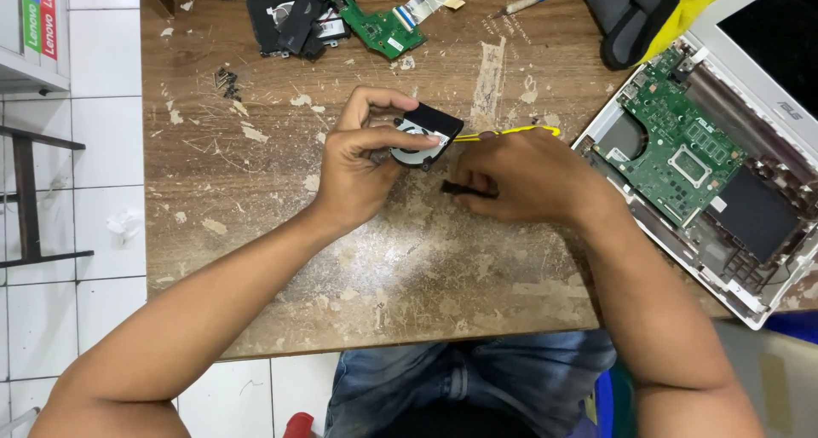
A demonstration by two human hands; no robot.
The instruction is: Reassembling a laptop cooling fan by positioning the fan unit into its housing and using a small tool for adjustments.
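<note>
Both my hands meet at a small cooling fan at mid-surface.

My left hand (362, 170) pinches the black fan (423, 137) between thumb and curled fingers, tilted up off the worn wooden surface (256, 191). My right hand (520, 175) sits just to its right, fingers pressed together on a small black tool (464, 187) whose long axis points left, just below the fan. A yellow-handled tool (511, 132) lies behind my knuckles; the opened laptop (682, 157) sits farther right.
</note>
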